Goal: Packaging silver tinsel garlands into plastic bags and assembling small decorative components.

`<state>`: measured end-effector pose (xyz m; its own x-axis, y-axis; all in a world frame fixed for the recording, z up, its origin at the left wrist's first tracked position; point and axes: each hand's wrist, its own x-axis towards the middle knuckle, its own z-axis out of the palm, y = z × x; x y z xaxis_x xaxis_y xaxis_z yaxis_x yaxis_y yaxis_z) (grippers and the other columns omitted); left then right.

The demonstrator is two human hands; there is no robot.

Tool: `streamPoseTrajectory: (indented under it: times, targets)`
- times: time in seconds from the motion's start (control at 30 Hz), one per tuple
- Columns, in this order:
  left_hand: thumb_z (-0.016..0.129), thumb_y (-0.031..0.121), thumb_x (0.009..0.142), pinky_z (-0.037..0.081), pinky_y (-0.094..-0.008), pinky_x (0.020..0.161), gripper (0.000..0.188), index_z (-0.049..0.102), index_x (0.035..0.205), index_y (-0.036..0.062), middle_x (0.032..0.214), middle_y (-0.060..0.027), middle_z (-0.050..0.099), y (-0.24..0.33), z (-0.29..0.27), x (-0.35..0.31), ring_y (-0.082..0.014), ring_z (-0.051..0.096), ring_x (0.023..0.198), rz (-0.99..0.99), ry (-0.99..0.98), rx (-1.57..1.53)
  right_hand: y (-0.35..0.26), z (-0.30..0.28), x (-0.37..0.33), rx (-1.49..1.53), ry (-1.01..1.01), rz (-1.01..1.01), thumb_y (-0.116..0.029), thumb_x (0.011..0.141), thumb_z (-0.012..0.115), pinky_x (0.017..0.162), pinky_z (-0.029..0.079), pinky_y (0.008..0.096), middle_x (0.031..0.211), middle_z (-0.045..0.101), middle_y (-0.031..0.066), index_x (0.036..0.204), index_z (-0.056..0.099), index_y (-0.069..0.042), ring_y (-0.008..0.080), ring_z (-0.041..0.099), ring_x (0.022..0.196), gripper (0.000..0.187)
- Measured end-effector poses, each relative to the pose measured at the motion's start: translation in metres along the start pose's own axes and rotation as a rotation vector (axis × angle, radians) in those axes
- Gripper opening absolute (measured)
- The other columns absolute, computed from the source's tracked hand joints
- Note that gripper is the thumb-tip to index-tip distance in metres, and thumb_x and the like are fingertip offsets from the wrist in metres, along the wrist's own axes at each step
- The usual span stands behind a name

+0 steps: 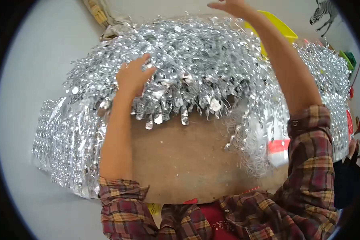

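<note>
A wide heap of shiny silver pieces (188,44), small and rounded with some longer flat tabs, covers the far half of a brown table (176,160). Over the left part of this heap is my left hand (134,76), its thumb and fingers apart, touching or just above the pieces. My right arm reaches up across the right side. At the top edge, beyond the heap, my right hand (230,7) is raised with its fingers stretched out and is partly cut off. Nothing shows in either hand.
Clear plastic packs with rows of silver beads (74,148) lie at the left. Thin curly strands (254,156) spread at the right, near a red and white pack (279,148). A yellow plastic container (278,26) stands behind my right arm. Part of another person (350,180) shows far right.
</note>
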<state>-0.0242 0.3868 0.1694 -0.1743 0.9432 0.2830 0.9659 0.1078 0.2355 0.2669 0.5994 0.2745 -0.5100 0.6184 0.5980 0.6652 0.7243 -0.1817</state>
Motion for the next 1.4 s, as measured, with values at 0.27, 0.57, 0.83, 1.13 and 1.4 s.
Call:
streamPoseTrajectory:
  times: [0.27,0.57,0.83,1.13,1.4]
  targets:
    - [0.065,0.036,0.077,0.038,-0.0446,0.099,0.051,0.053,0.125,0.0207,0.108,-0.0098,0.062,0.018,0.022,-0.039,-0.0335,0.052,0.108,0.116,0.149,-0.050,0.044,0.100,-0.012,-0.032,-0.570,0.334,-0.056,0.083,0.053,0.102,0.035,0.0446,0.133,0.048,0.0180,0.136,0.043,-0.019,0.0364,0.045,0.122,0.065]
    - [0.065,0.032,0.073,0.043,-0.0435,0.090,0.054,0.053,0.125,0.0226,0.109,-0.0061,0.063,0.004,0.021,-0.034,-0.0301,0.053,0.106,0.118,0.154,-0.023,0.012,0.087,-0.069,-0.170,-0.528,0.129,-0.057,0.086,0.043,0.105,0.031,0.0465,0.136,0.044,0.0193,0.133,0.047,-0.016,0.0382,0.045,0.122,0.062]
    - [0.066,0.027,0.071,0.043,-0.0442,0.087,0.055,0.052,0.125,0.0227,0.106,-0.0041,0.062,0.008,0.031,-0.045,-0.0292,0.054,0.104,0.191,0.225,0.006,0.036,0.056,-0.021,0.068,-0.375,0.181,-0.032,0.077,0.071,0.088,0.046,0.0455,0.124,0.054,0.0173,0.132,0.047,-0.015,0.0311,0.057,0.104,0.062]
    - [0.065,0.026,0.073,0.038,-0.0472,0.093,0.056,0.050,0.127,0.0236,0.114,-0.0050,0.059,0.013,0.039,-0.051,-0.0321,0.049,0.111,0.187,0.267,-0.068,0.029,0.156,0.061,0.164,-0.055,0.005,-0.038,0.063,0.080,0.096,0.041,0.0448,0.128,0.045,0.0284,0.141,0.034,-0.017,0.0367,0.048,0.118,0.092]
    - [0.065,0.028,0.072,0.042,-0.0431,0.089,0.060,0.049,0.130,0.0235,0.111,-0.0050,0.060,0.006,0.038,-0.053,-0.0290,0.050,0.107,0.176,0.339,0.033,-0.027,0.224,0.086,0.064,-0.166,-0.269,-0.025,0.072,0.073,0.086,0.047,0.0416,0.113,0.054,0.0197,0.131,0.047,-0.030,0.0327,0.058,0.101,0.065]
